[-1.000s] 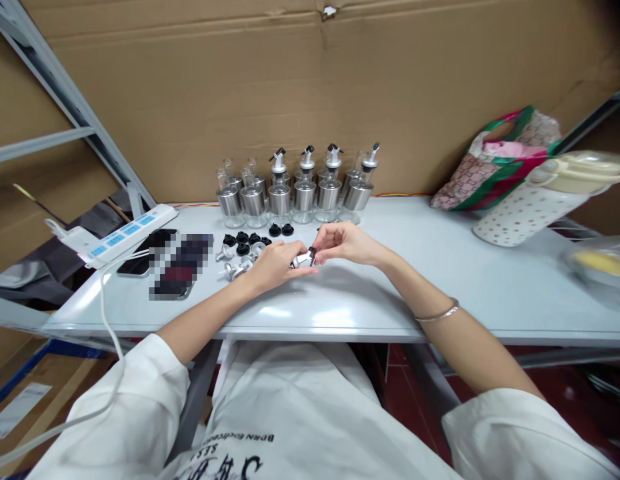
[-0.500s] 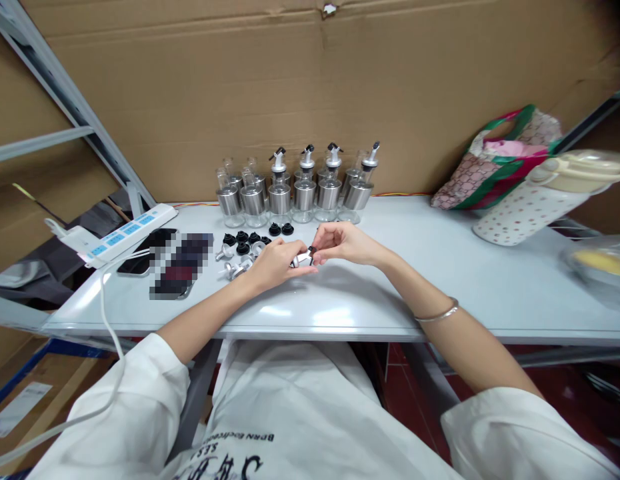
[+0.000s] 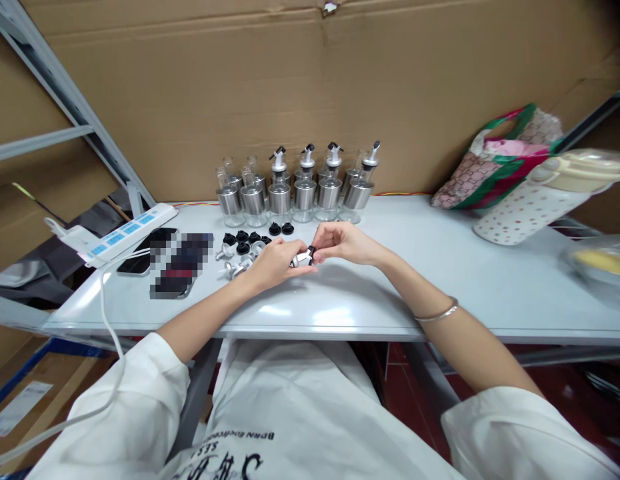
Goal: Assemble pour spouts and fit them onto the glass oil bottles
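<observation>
Table (image 3: 415,273): a pale, glossy top is seen from the head view, with both hands brought together near its middle, above the front edge.
Spout (image 3: 301,259): one small silver-and-white piece with a black tip is held between the two hands, lying roughly sideways, its tip turned to the right hand.
Left hand (image 3: 275,265): the spout is gripped by the nearly closed fingers and thumb; its base is partly hidden by them.
Right hand (image 3: 343,243): the black tip is pinched between thumb and fingertips, the other fingers being curled in.
Bottles (image 3: 304,198): two rows of glass with steel sleeves are set along the back; four in the front row are topped with spouts, and the two at its left end are left bare. Some in the rear row are hidden too much to be judged.
Stoppers (image 3: 243,249): several black ones are scattered loose before the bottles.
Loose spouts (image 3: 235,270): a small heap is left beside the left hand, not yet fitted to any bottle.
Progress: by appearance, only part of the set has been topped; the held spout is judged unfinished.
</observation>
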Tool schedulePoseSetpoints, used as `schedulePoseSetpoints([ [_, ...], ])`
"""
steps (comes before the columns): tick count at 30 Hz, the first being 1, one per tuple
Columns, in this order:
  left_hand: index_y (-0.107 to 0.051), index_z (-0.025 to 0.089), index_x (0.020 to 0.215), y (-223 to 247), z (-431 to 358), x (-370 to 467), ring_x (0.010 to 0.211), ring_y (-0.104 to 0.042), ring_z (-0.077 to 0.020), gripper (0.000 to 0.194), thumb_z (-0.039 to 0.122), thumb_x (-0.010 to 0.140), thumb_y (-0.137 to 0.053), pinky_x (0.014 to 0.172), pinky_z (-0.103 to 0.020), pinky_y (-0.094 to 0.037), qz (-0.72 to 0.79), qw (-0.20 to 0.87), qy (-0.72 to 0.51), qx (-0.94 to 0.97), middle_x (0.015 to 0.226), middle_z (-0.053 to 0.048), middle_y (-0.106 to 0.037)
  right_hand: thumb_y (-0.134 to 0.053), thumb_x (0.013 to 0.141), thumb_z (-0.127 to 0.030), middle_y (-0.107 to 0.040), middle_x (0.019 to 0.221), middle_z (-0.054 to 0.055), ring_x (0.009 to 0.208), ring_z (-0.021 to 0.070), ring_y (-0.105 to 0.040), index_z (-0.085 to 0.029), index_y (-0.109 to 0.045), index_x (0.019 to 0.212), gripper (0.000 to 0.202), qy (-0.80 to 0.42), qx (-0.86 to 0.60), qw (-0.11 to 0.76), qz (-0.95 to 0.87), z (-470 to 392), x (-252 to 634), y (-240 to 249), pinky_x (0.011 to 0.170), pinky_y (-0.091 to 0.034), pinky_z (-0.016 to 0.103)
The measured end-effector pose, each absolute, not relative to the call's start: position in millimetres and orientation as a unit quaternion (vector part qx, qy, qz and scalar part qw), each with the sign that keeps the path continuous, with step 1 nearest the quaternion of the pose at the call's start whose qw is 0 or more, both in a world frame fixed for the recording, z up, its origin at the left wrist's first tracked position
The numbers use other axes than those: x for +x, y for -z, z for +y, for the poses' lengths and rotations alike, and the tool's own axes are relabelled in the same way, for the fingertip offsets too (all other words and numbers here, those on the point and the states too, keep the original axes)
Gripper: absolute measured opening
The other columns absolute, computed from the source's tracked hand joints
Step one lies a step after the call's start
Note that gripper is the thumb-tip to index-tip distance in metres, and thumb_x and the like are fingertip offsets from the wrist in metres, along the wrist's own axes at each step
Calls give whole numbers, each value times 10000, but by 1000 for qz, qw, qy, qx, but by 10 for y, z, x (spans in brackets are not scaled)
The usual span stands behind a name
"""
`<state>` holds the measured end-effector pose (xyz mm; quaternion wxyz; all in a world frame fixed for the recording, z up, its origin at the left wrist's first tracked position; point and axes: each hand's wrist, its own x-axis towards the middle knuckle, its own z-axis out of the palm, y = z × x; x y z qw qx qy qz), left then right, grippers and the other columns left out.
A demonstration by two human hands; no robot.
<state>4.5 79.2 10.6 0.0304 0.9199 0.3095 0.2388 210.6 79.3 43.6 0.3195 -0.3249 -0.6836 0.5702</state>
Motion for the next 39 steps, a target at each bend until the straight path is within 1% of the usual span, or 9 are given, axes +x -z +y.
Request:
schedulePoseSetpoints([
  [9, -587, 160, 931, -140, 767, 52, 644, -550, -137, 471, 614, 862, -485, 723, -277, -407, 312, 36, -238, 919, 780, -19, -632, -822, 615, -310, -689, 627, -18, 596, 124, -661, -166, -549, 738, 331, -568, -323, 310, -690, 795, 2106, -421, 628, -535, 284],
  [18, -566, 158, 935, -139, 779, 52, 660, -570, -145, 461, 607, 832, -542, 707, -269, -413, 322, 43, -245, 914, 790, -25, -637, -821, 607, -316, -677, 654, -19, 618, 116, -644, -166, -557, 732, 328, -561, -314, 329, -692, 797, 2097, -403, 649, -520, 287],
  [31, -558, 158, 941, -139, 790, 36, 702, -602, -161, 416, 560, 833, -572, 715, -275, -436, 335, 45, -246, 909, 811, -30, -646, -810, 614, -341, -669, 691, -8, 636, 121, -624, -175, -560, 746, 328, -537, -321, 344, -700, 786, 2081, -400, 660, -506, 296],
  [39, -553, 166, 941, -141, 791, 32, 676, -589, -155, 400, 551, 833, -577, 706, -276, -430, 339, 44, -247, 907, 790, -18, -633, -805, 623, -333, -656, 678, -12, 628, 118, -605, -179, -569, 750, 309, -518, -325, 355, -707, 786, 2079, -388, 637, -494, 284],
])
